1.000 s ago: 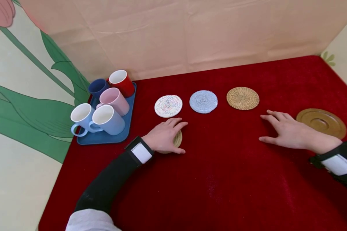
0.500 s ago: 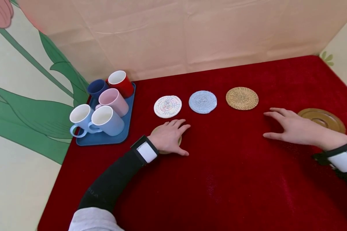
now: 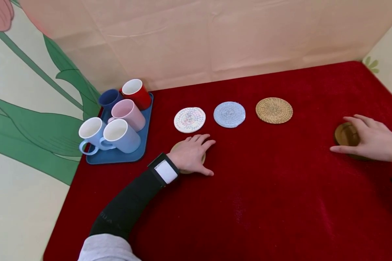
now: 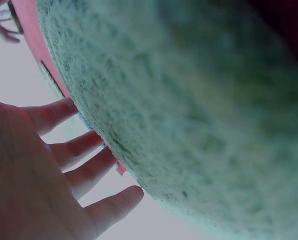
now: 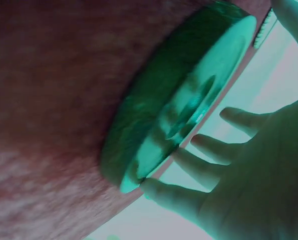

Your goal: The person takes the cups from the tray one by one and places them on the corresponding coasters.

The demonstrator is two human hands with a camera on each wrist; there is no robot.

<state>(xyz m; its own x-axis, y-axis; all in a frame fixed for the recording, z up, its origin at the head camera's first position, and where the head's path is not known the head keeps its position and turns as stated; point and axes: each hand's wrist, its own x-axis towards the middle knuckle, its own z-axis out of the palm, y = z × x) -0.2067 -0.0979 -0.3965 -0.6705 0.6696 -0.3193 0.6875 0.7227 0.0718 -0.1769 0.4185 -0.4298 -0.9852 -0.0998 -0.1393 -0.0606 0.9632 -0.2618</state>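
My left grip [image 3: 190, 155] spreads wide over a round woven mat [image 4: 164, 115] on the red surface [image 3: 254, 206], while my right grip [image 3: 372, 139], also wide, extends across a brown wooden disc [image 3: 344, 134] toward the right; remotely, I cannot tell whether either touches.

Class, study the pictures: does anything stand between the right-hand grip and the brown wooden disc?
Nothing visible does. In the head view, the right-hand grip partly covers the brown wooden disc, and the right wrist view shows no other object between them. Whether they touch is unclear.
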